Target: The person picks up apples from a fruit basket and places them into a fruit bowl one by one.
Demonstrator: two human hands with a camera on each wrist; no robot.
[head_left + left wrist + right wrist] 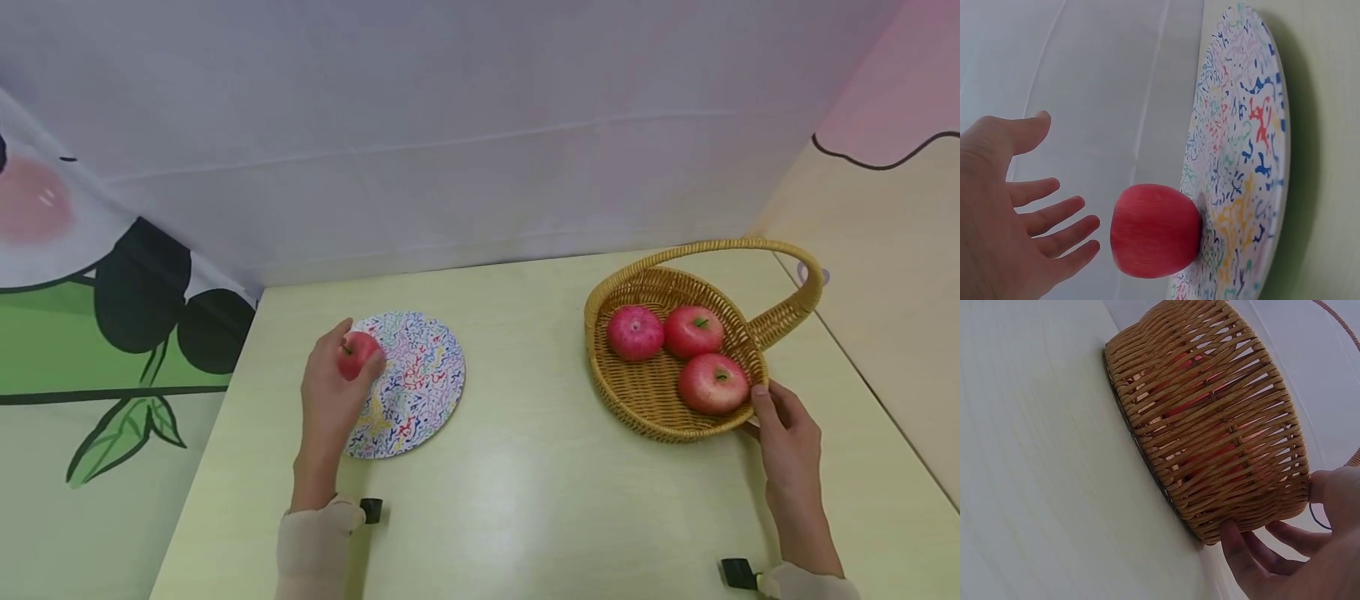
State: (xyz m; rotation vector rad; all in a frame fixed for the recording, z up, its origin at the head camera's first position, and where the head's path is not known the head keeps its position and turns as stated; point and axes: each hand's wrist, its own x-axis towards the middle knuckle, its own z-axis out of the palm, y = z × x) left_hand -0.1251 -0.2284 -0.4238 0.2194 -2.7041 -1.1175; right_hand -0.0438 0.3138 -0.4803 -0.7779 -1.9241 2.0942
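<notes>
A red apple (358, 357) sits on the left part of a round plate (435, 367) patterned with coloured squiggles. My left hand (328, 408) hovers over it, thumb and fingers spread; the left wrist view shows a gap between the fingertips and the apple (1155, 231). To the right stands a woven basket (637, 412) with a tall arched handle. Inside lie two red apples (693, 332) with green stems and a pinker round fruit (635, 333). My right hand (791, 450) holds the basket's near right side, thumb at the rim and fingers against the outer wall (1210, 425).
A pale wooden table (517, 467) carries the plate and the basket. Behind it hangs a pale grey cloth (465, 167). Printed panels with cartoon shapes flank the table, a green one (45, 342) at left and a beige one (900, 275) at right.
</notes>
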